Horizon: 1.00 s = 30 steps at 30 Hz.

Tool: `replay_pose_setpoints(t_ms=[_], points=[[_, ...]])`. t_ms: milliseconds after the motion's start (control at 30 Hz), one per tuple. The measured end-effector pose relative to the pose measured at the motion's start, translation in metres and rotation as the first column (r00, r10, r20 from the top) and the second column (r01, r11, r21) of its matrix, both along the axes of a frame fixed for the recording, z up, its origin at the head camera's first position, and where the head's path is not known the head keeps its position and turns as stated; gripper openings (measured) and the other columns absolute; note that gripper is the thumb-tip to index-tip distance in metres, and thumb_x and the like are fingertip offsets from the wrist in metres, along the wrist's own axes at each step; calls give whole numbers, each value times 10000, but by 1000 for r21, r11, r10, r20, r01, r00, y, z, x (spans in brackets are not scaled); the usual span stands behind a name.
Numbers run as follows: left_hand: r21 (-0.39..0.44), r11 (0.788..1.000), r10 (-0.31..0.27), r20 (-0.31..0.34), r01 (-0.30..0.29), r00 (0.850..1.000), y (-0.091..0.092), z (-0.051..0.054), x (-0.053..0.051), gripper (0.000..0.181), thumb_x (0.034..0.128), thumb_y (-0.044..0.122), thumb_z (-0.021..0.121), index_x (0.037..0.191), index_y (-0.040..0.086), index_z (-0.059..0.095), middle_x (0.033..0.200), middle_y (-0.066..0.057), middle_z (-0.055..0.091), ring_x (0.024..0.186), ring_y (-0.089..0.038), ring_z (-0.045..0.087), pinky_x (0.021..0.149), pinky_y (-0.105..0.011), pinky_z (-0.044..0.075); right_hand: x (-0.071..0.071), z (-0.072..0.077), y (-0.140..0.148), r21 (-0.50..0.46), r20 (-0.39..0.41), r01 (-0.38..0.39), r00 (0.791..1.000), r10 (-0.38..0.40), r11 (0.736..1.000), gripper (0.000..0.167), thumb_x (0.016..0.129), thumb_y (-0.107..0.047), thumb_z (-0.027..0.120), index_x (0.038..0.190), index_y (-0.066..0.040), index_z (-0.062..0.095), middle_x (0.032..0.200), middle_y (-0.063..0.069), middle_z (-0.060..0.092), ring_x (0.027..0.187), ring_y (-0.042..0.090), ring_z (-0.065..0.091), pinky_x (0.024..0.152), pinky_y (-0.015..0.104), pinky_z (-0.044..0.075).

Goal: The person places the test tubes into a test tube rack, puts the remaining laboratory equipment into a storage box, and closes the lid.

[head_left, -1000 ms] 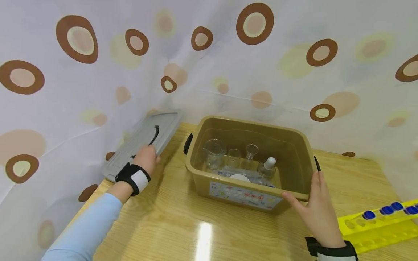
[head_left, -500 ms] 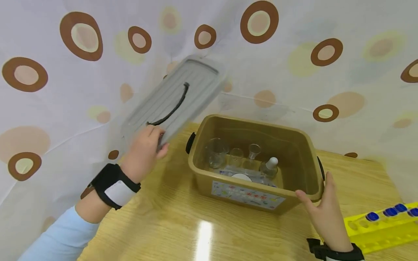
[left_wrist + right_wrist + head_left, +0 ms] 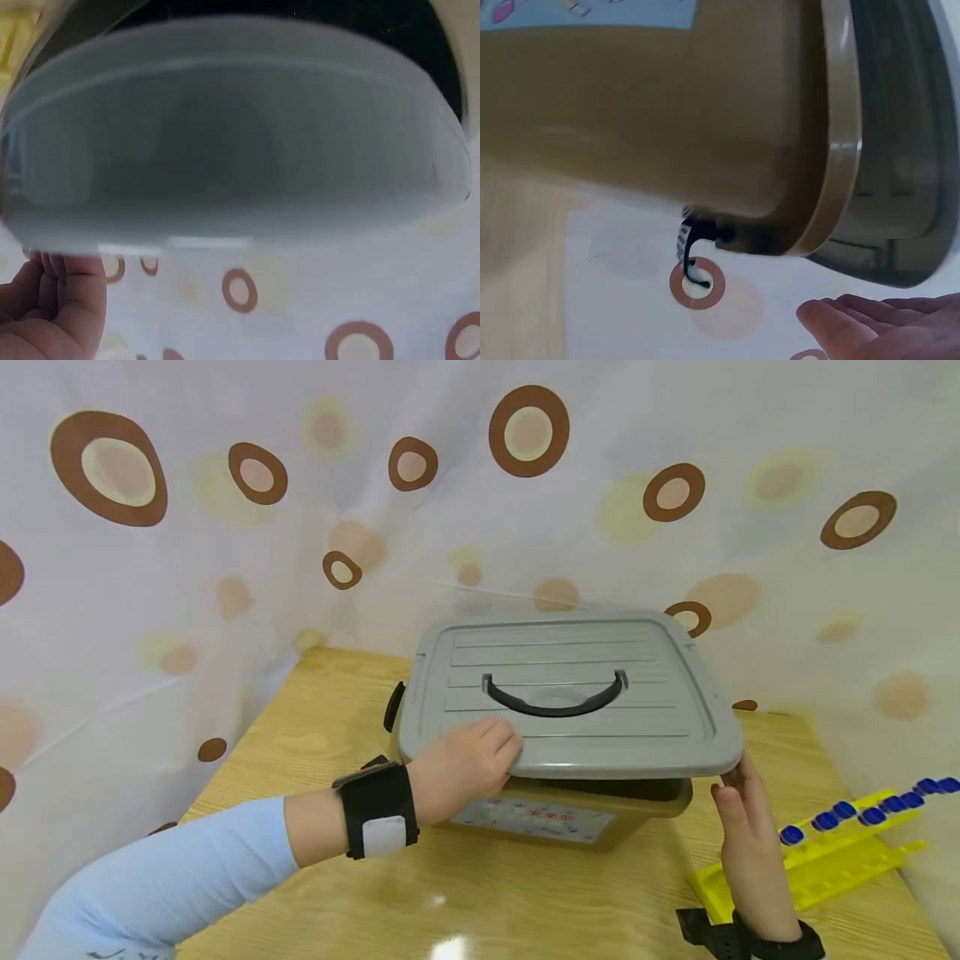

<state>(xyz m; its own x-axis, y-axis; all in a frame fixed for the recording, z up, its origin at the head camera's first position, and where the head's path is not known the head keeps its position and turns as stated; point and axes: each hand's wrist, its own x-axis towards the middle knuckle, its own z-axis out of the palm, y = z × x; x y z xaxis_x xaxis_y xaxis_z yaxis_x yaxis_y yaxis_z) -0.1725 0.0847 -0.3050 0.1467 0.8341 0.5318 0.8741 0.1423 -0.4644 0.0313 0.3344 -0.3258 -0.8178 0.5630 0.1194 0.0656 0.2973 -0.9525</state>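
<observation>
A grey lid with a black carrying handle lies over the tan storage box. Its front edge is raised, leaving a dark gap above the box's front rim. My left hand grips the lid's front edge left of the middle; the lid's grey surface fills most of the left wrist view. By the lid's right front corner is my right hand, fingers extended; in the right wrist view this hand appears just off the lid. The box's contents are hidden.
A yellow rack holding several blue-capped tubes stands at the right, close to my right hand. The box sits on a wooden table, with a patterned curtain behind. A black side latch sticks out on the box's left.
My left hand has brought the lid from the left, up and across, onto the box, covering the glassware inside. My right hand has left the box's rim for the lid's corner.
</observation>
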Motion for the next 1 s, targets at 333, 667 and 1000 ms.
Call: replay_pose_setpoints(t_ms=[333, 667, 1000], points=[[-165, 986, -8, -7, 6, 1000, 8, -10, -14, 260, 825, 244, 693, 979, 50, 612, 913, -12, 580, 840, -125, 527, 790, -198, 452, 8, -7, 11, 61, 150, 16, 988, -25, 998, 590, 1040, -339, 197, 1490, -175, -147, 1569, 135, -112, 1449, 281, -63, 1072, 39, 43], [-269, 963, 12, 167, 34, 986, -6, -5, -15, 275, 870, 243, 666, 1052, 45, 609, 932, -16, 551, 850, -123, 515, 774, -184, 460, 1, -7, 3, 218, 248, -22, 968, -33, 976, 652, 1014, -323, 372, 1507, -63, 34, 1557, 218, 50, 1389, 450, 156, 987, 106, 347], [-262, 961, 97, 606, 83, 790, -23, -10, -18, 368, 860, 280, 676, 1114, 30, 586, 993, -56, 595, 859, -144, 586, 735, -227, 508, -2, -14, -5, 273, 189, 30, 978, -85, 961, 617, 983, -285, 475, 1462, 25, 240, 1489, 285, 255, 1333, 445, 317, 830, 19, 388]])
